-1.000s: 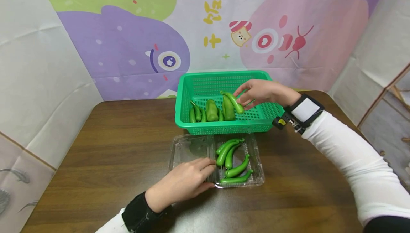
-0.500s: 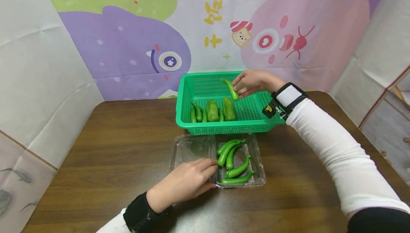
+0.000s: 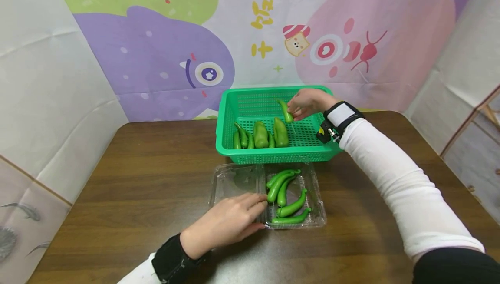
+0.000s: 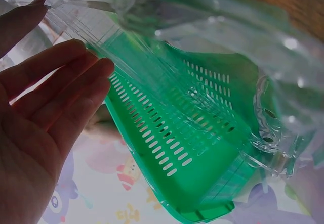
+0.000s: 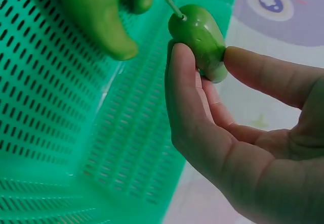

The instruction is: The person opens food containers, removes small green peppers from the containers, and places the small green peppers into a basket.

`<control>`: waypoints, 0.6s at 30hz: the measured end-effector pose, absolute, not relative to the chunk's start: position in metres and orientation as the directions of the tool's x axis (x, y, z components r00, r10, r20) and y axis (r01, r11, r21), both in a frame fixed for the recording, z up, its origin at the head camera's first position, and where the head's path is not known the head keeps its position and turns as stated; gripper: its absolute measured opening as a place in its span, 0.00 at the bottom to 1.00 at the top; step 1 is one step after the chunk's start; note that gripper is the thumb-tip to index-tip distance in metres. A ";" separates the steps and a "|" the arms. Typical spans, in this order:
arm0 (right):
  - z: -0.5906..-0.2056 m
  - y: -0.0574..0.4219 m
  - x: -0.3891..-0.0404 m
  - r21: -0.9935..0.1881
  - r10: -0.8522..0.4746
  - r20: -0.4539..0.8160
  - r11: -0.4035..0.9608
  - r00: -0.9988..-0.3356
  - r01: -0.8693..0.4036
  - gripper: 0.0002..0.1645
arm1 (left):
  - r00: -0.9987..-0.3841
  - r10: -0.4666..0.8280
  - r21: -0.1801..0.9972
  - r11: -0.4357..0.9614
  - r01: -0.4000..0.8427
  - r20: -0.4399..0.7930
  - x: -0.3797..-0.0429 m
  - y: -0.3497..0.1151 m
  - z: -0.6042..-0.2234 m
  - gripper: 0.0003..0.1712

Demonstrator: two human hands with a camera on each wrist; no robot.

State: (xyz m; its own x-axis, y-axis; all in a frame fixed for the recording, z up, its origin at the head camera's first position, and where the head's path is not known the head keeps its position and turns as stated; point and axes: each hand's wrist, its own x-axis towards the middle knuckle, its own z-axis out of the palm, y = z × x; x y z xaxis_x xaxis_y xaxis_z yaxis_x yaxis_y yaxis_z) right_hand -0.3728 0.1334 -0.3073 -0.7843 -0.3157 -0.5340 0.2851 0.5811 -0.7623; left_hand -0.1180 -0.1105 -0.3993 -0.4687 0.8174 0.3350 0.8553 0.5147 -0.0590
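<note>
My right hand (image 3: 308, 102) pinches a curved green chili pepper (image 3: 285, 111) between thumb and fingertips, raised inside the green basket (image 3: 269, 156). In the right wrist view the chili pepper (image 5: 200, 37) appears end-on, its thin stem pointing up and left. Nearer me, a clear plastic clamshell box (image 3: 318, 214) lies unfolded on the table, with several slim green chilies (image 3: 291, 206) in its right half. My left hand (image 3: 230, 219) rests at the box's middle fold, thumb at the front edge. The left wrist view shows its fingers (image 4: 76, 113) nearly straight against the clear plastic.
Two broad green peppers (image 3: 260, 135) and several slim green chilies (image 3: 242, 136) lie along the basket's front left. Behind it hangs a cartoon-printed cloth (image 3: 164, 58). The brown wooden table (image 3: 129, 179) extends to both sides of the box.
Compared with a second ago, my right hand has lifted the chili pepper up and back, away from the broad pepper. It has since shifted slightly right. My left hand stays at the box.
</note>
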 end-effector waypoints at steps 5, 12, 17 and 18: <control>-0.318 0.135 -0.378 -0.749 -0.280 -0.552 0.579 -0.785 0.321 0.31 | -0.466 0.818 -0.074 0.516 0.853 0.338 -0.118 -0.111 -0.399 0.22; -0.334 0.139 -0.385 -0.717 -0.235 -0.575 0.606 -0.784 0.344 0.30 | -0.454 0.820 -0.100 0.514 0.852 0.349 -0.119 -0.111 -0.401 0.24; -0.343 0.141 -0.387 -0.694 -0.227 -0.590 0.633 -0.775 0.343 0.26 | -0.443 0.823 -0.108 0.507 0.855 0.356 -0.120 -0.112 -0.402 0.23; -0.344 0.141 -0.388 -0.687 -0.225 -0.594 0.641 -0.772 0.342 0.26 | -0.442 0.823 -0.109 0.506 0.855 0.355 -0.120 -0.112 -0.402 0.23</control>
State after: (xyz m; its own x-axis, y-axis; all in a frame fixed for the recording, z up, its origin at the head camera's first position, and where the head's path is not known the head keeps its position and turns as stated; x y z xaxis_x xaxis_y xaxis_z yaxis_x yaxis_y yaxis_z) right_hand -0.3880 0.1410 -0.3444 -0.7724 -0.2246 -0.5941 0.3425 0.6405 -0.6873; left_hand -0.1203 -0.1116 -0.4021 -0.4423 0.8235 0.3554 0.8554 0.5064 -0.1089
